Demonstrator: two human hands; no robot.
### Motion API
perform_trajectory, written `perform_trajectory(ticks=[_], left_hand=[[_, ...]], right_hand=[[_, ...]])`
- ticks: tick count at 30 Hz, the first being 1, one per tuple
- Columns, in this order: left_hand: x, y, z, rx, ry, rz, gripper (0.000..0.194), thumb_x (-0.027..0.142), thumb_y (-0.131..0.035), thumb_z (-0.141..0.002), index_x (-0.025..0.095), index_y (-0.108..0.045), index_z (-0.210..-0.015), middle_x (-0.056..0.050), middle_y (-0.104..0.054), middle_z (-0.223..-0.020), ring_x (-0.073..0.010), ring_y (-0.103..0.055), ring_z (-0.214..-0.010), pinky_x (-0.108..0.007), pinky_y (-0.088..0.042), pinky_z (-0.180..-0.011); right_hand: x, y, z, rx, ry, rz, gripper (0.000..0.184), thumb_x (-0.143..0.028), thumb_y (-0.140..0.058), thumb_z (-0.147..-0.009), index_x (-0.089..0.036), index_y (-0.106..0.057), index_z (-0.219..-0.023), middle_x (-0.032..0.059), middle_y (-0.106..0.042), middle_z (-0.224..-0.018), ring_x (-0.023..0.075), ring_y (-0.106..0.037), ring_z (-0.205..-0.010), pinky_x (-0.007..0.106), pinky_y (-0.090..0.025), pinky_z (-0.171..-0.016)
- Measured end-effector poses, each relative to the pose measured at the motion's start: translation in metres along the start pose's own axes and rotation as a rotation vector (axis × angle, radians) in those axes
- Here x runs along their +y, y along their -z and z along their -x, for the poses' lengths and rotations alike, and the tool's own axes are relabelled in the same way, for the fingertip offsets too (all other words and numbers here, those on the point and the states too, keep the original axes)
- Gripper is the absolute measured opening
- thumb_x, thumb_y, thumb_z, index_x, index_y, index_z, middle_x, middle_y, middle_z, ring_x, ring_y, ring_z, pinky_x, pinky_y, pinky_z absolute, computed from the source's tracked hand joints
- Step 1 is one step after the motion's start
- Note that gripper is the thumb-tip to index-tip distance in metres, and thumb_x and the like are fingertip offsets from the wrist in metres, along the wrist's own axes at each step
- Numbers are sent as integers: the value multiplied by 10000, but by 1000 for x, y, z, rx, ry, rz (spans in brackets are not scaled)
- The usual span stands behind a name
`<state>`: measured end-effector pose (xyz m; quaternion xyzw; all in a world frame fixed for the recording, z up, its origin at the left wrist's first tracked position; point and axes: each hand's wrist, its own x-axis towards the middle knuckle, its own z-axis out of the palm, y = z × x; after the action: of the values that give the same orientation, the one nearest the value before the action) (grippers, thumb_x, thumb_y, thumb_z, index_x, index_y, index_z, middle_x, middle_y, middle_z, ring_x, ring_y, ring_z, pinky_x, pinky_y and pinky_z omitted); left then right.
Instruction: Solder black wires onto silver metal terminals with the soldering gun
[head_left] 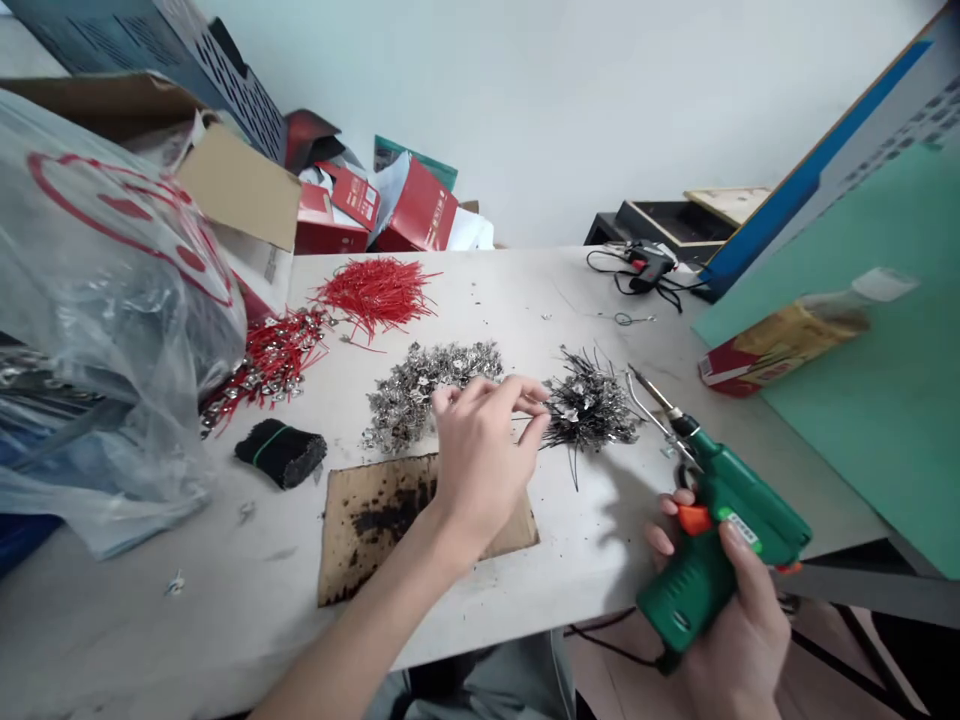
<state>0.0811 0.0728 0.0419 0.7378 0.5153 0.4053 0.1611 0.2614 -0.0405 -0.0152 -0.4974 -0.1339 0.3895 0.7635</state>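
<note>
Soldering gun (pixel 772 512) could burn the left hand (pixel 480 450) if hot.
The right hand (pixel 739 640) grips it, right of the dark wire pile (pixel 589 410); the left's fingers bend narrowly there, any hold unclear. The cord (pixel 619 652) might snag on the table's (pixel 577 590) near edge.

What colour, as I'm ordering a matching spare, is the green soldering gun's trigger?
The trigger is bright orange-red, seen best in the head view.

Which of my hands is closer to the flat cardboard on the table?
Your left. The left hand is above the cardboard, hiding part of it; the right hand is off to its right, gripping the green soldering gun.
</note>
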Motion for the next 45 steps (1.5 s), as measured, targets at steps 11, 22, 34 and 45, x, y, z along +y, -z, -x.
perform_trajectory(ticks=[11, 22, 34, 45], left_hand=[[-18, -7, -27, -196, -27, -75, 131, 191, -706, -913, 275, -675, -1009, 63, -774, -1046, -198, -671, -1028, -489, -325, -1035], [-30, 43, 39, -401, -106, -345, 59, 280, -633, -948, 248, -681, -963, 1, -750, -1022, -241, -641, -975, -504, -343, -942], [-28, 31, 52, -350, -145, -298, 121, 261, -601, -980, 226, -693, -909, -9, -745, -947, -227, -633, -925, -475, -333, -911], [-45, 49, 13, -269, -10, -451, 93, 230, -650, -920, 252, -660, -1010, -6, -738, -989, -242, -653, -951, -462, -379, -920]], right_hand=[[0, 4, -1, 29, -39, -24, 475, -314, -738, -817, -191, -679, -1272, 96, -657, -1023, 210, -626, -917, 257, -576, -593], [-5, 2, 1, -3, -30, -38, 372, -291, -741, -815, -159, -718, -1162, 89, -626, -1037, 197, -620, -922, 249, -572, -613], [-5, 2, 1, 12, -25, 23, 398, -318, -739, -806, -176, -721, -1178, 86, -639, -1006, 200, -626, -885, 257, -575, -606], [-7, -2, 4, 84, -78, 37, 344, -335, -761, -783, -209, -746, -1102, 71, -661, -1006, 197, -630, -901, 244, -587, -617]])
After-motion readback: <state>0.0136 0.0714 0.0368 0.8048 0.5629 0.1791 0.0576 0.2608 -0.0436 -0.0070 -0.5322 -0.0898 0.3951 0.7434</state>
